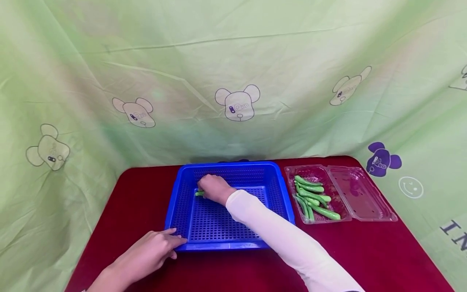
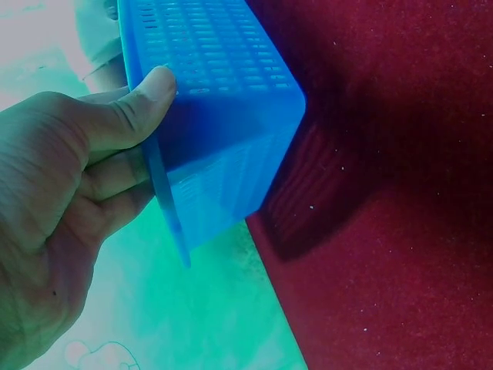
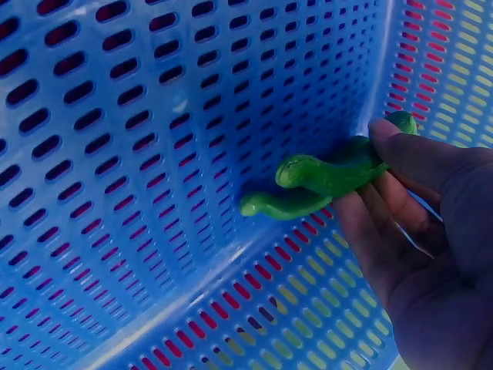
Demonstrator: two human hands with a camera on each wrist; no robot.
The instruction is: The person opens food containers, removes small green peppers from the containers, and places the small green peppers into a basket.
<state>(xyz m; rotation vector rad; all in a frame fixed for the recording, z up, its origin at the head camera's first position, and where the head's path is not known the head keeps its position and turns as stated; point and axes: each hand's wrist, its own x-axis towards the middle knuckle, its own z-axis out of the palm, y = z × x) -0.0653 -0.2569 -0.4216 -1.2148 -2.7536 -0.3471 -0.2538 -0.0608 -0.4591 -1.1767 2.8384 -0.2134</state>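
A blue perforated basket [image 1: 222, 244] stands in the middle of a red table [image 1: 365, 251]. My right hand [image 1: 213, 188], in a white sleeve, reaches into its far left part and pinches two curved green peppers [image 1: 199, 193] low against the basket floor. In the right wrist view the peppers [image 3: 323, 177] lie between the fingers of that hand [image 3: 420, 223], close to the basket wall [image 3: 154, 116]. My left hand [image 1: 160, 243] is at the basket's near left corner. The left wrist view shows this hand [image 2: 115, 146] gripping the rim, thumb on the basket's outer wall [image 2: 223, 116].
A clear plastic clamshell [image 1: 359, 194] lies open to the right of the basket, with several green peppers [image 1: 313, 198] in its left half. A green cloth with bear prints [image 1: 237, 103] hangs behind and around the table.
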